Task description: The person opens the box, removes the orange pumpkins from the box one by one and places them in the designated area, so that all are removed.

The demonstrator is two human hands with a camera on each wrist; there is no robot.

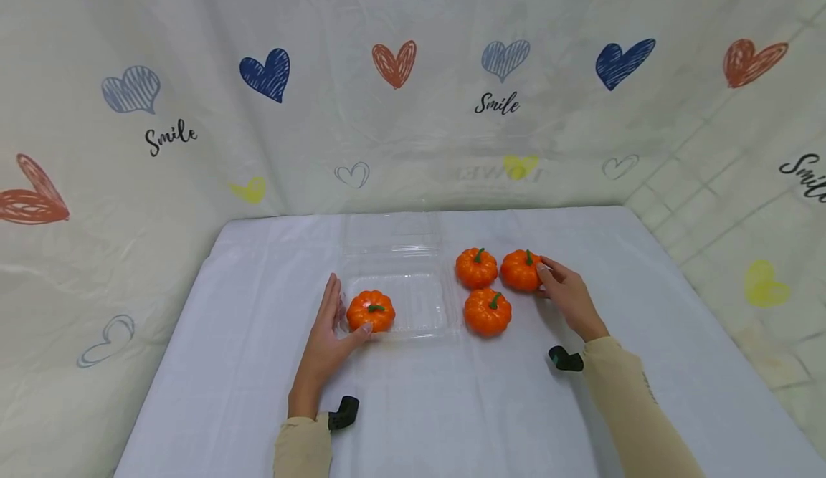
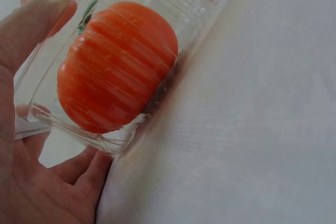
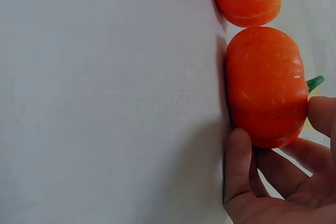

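A small orange pumpkin point(image 1: 371, 311) with a green stem sits in the left part of a clear plastic box point(image 1: 419, 302), whose lid stands folded back. My left hand point(image 1: 328, 345) holds the box at its near left corner, fingers along the left wall and thumb at the front rim. In the left wrist view the pumpkin point(image 2: 118, 66) shows through the clear wall. On the right, my right hand point(image 1: 571, 297) grips another pumpkin point(image 1: 520, 270) by its right side. The right wrist view shows thumb and fingers around that pumpkin point(image 3: 266, 87), which rests on the table.
Two more pumpkins, one farther back point(image 1: 476, 268) and one nearer point(image 1: 487, 312), lie between the box and the right hand. A white cloth point(image 1: 413, 406) covers the table. Behind it hangs a pale curtain point(image 1: 439, 127) printed with hearts.
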